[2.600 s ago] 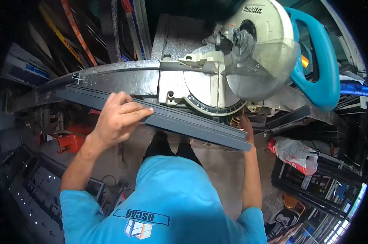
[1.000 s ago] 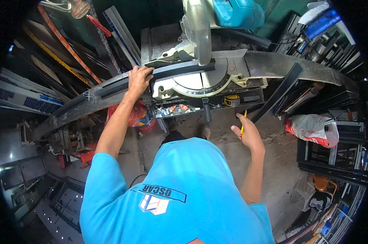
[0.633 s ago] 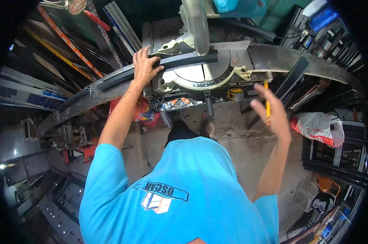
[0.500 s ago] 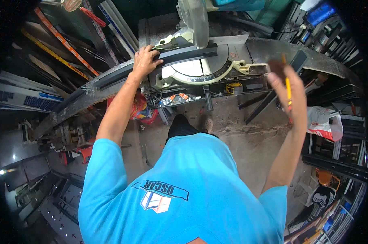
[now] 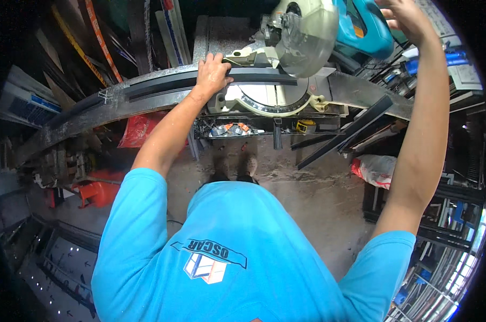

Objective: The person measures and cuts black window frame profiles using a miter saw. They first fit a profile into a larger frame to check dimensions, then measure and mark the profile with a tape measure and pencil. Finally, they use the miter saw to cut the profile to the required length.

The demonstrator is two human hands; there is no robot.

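We see the long dark-grey channelled profile (image 5: 259,77) lying flat across the table of the miter saw (image 5: 310,43), its right end beneath the clear guard and its left part running along the bench (image 5: 117,115). Our left hand (image 5: 213,74) rests over it left of the guard, half curled, fingers across the top and thumb along the near side. Our right hand (image 5: 406,19) is raised beside the saw's teal handle (image 5: 382,45), fingers loosely bent; we cannot tell whether they touch it or hold anything. We judge the profile light and stiff, probably thin-walled metal, smooth enough to skid and perhaps sharp at its ends. We would grip it well left of the guard, pressing down and back, without pinching its ribs.
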